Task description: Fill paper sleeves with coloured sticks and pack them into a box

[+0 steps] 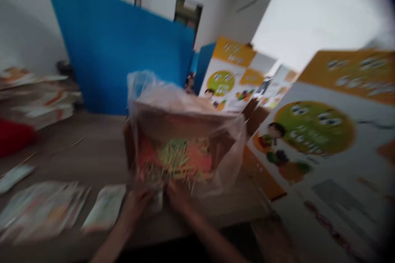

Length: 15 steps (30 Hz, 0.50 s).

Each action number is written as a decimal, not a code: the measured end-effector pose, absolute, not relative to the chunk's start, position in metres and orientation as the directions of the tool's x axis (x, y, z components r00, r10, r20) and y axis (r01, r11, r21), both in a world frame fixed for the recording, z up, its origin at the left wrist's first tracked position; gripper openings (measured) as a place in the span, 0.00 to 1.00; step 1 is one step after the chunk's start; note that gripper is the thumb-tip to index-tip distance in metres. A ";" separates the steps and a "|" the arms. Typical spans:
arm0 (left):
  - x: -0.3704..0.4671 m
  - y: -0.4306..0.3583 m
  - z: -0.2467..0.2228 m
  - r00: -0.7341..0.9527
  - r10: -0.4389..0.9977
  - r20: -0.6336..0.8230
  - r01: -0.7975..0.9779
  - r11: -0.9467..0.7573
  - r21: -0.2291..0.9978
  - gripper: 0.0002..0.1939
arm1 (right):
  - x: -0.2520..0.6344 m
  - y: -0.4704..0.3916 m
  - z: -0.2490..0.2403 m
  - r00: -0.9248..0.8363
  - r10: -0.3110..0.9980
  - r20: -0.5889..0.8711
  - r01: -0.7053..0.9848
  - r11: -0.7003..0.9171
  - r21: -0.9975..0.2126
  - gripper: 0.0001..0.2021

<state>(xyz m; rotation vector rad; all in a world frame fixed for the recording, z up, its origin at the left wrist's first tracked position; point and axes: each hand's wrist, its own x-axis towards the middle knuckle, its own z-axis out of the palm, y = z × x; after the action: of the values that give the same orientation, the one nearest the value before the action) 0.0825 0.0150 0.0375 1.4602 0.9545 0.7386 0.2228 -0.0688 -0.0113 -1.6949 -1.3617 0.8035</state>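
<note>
A cardboard box (130, 147) lined with a clear plastic bag (233, 160) stands open on the table. Inside lie many thin pale sticks (179, 158) over pink and green packets (197, 154). Both hands are at the box's near edge, close together and blurred. My left hand (143, 197) is by the bag's near edge, left of a small whitish piece (160, 197). Just right of that piece is my right hand (175, 193). Motion blur hides the fingers of both hands and anything between them.
Flat packets (46, 209) and a pale packet (105, 207) lie at left on the table (101, 131). Behind them are stacked cartons (46, 98) and a red object (15, 137). A blue panel (123, 49) stands behind; printed cartons (333, 131) rise at right.
</note>
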 end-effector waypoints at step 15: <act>0.059 -0.026 0.016 0.470 0.879 -0.074 0.185 -0.016 0.983 0.20 | 0.229 -0.071 0.056 0.385 0.893 0.231 -0.175 0.316 -0.932 0.04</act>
<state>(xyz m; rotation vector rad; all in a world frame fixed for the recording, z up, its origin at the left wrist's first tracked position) 0.0590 -0.0262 0.0163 1.5121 0.9719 0.7202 0.2290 -0.0714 0.0559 -0.9889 -0.8986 0.8447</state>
